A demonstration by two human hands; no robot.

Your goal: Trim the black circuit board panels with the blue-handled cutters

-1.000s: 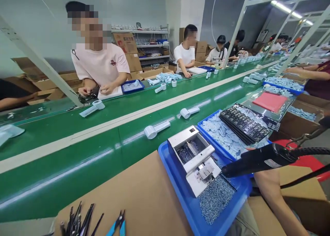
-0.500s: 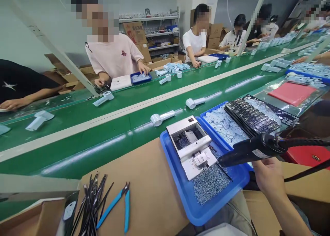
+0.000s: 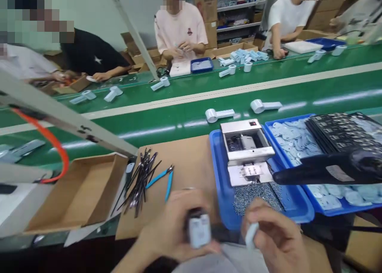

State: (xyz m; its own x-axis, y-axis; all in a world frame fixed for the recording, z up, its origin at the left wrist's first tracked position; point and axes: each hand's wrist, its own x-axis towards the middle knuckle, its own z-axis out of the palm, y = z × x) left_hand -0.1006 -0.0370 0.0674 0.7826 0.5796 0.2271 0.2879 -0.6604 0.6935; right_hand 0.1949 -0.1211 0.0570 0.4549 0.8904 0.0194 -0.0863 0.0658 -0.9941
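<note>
At the bottom centre of the frame, the left hand (image 3: 173, 229) is wrapped around a small pale blue part (image 3: 199, 230), blurred. Just right of it, the right hand (image 3: 276, 237) pinches a small white piece (image 3: 250, 234) between its fingertips. Above them sits a blue tray (image 3: 222, 185) of screws with a white screw feeder (image 3: 247, 151). A black power screwdriver (image 3: 331, 170) hangs at right; its label is unreadable. Blue-handled cutters (image 3: 167, 178) lie on cardboard mid-frame.

No text, brand or number can be read anywhere. The label on the black tool (image 3: 337, 170) is too blurred. The print on the cardboard boxes (image 3: 205, 2) is also illegible.
</note>
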